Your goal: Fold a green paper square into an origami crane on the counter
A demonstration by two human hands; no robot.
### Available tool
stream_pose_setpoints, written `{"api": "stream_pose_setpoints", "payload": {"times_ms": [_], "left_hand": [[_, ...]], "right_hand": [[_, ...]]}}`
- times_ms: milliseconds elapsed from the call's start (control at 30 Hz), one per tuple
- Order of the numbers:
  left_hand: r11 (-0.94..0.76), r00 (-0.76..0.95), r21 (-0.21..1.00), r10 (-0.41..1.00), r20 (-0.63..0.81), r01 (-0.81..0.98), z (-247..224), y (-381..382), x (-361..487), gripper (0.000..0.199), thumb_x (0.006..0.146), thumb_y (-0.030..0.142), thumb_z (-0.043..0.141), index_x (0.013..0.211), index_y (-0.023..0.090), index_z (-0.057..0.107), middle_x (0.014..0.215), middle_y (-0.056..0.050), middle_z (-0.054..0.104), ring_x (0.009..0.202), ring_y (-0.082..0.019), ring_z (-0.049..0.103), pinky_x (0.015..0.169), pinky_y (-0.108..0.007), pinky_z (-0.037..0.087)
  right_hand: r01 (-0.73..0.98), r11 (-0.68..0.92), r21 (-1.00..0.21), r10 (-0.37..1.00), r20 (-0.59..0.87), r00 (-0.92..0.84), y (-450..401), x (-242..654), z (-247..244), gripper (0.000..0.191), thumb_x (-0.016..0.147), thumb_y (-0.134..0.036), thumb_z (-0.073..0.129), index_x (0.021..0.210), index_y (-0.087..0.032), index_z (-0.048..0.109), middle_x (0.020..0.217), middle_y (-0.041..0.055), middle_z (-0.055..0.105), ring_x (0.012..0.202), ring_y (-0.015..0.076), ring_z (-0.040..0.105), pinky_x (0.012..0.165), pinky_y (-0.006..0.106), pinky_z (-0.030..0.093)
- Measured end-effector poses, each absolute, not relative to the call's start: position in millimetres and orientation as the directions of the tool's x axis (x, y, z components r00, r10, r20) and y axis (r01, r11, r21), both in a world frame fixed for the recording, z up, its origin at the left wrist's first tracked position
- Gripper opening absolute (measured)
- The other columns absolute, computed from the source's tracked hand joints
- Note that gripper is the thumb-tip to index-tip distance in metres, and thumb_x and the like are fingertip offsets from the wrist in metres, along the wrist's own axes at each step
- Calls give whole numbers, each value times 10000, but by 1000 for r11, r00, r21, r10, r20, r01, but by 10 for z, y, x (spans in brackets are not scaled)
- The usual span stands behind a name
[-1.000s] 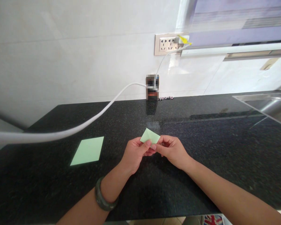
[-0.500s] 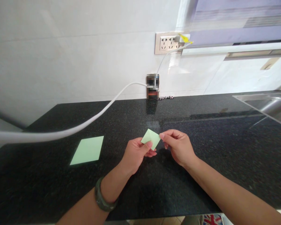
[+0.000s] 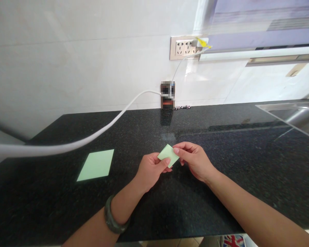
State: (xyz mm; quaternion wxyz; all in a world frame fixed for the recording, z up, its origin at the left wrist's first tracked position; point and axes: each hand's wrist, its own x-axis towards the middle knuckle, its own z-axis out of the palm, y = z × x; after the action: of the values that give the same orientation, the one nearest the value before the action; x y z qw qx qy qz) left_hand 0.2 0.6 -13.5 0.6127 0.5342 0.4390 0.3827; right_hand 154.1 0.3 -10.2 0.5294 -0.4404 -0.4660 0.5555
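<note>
A small folded piece of light green paper (image 3: pixel 168 153) is held above the dark countertop, between both hands. My left hand (image 3: pixel 152 169) pinches its lower left part, thumb on top and fingers underneath. At the upper right edge, my right hand (image 3: pixel 193 159) grips the paper with the thumb on its face; the fingers behind are partly hidden. A larger light green sheet (image 3: pixel 96 165) lies flat on the counter to the left, apart from both hands.
A thick white cable (image 3: pixel 92 135) crosses the left side to a pixelated device (image 3: pixel 168 95) against the wall. A beaded strand (image 3: pixel 182 107) lies beside it. A socket panel (image 3: pixel 180 48) is on the wall. A metal sink (image 3: pixel 298 115) sits at the right in the black countertop (image 3: pixel 67 209).
The folded paper has shifted slightly right and down and turned a little. My right thumb has moved from its corner further onto its face. The larger sheet stays put.
</note>
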Motion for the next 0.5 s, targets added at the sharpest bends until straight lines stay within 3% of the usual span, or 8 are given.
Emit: {"api": "stream_pose_setpoints", "payload": {"times_ms": [167, 333, 500], "left_hand": [[57, 434, 996, 897, -84, 75, -135, -16, 7, 182, 687, 304, 632, 678, 122, 633, 602, -8, 613, 543, -95, 535, 525, -205, 391], [184, 441, 983, 881, -172, 17, -140, -5, 7, 187, 655, 274, 660, 750, 114, 642, 651, -33, 642, 590, -116, 571, 613, -248, 446], [248, 423, 969, 880, -216, -21, -144, 1, 18, 175, 635, 243, 678, 724, 107, 613, 637, -30, 640, 568, -117, 586, 613, -261, 470]], "right_hand": [[-159, -56, -986, 973, -18, -231, -34, 1536, -52, 153, 650, -280, 684, 660, -144, 614, 567, -17, 571, 494, 75, 489, 475, 209, 365], [-183, -56, -981, 992, -34, -120, -8, 1562, -97, 215, 645, -308, 686, 562, -147, 570, 510, -36, 507, 454, 65, 423, 451, 213, 322], [-165, -66, -984, 994, -50, -100, 23, 1572, -112, 326, 748, -427, 557, 581, -148, 560, 485, -31, 458, 428, 69, 381, 414, 212, 300]]}}
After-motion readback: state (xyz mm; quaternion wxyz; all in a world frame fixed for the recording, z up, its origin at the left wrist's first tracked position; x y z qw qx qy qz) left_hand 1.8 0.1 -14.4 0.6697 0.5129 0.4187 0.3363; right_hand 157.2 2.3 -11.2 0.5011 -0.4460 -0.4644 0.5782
